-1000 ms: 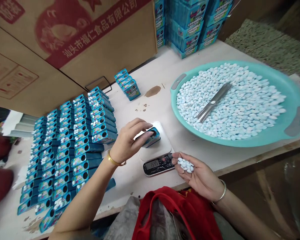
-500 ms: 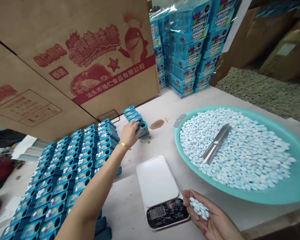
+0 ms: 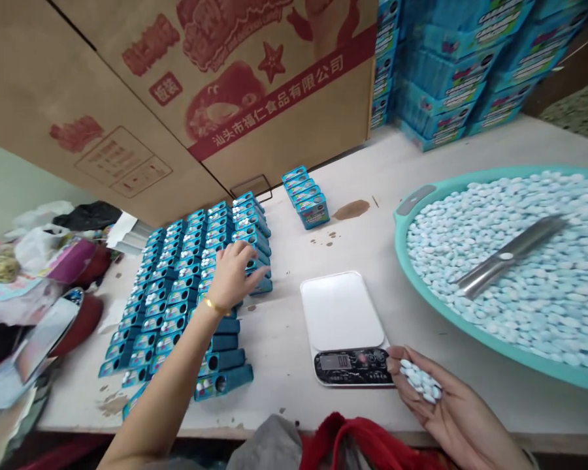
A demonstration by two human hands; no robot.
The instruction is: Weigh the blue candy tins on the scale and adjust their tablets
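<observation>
At a white worktop [image 3: 284,391], a right hand [image 3: 443,398] cups pale-blue oval candies [image 3: 420,382] beside a white digital kitchen scale [image 3: 343,310].
The half-closed palm keeps the candies from spilling. The left hand [image 3: 232,277], fingers spread, lies on tight rows of blue rectangular tins [image 3: 161,326], any grip unclear; the scale sits within reach, between them and a turquoise plastic basin [image 3: 402,251].

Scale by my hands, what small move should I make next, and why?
Probably lift one tin with your left hand from the blue tins and set it on the scale. The white platform has nothing on it, and the display seems to read zero, though it's hard to make out. Your right hand is cupping mints, so the left is the free one for this.
</observation>
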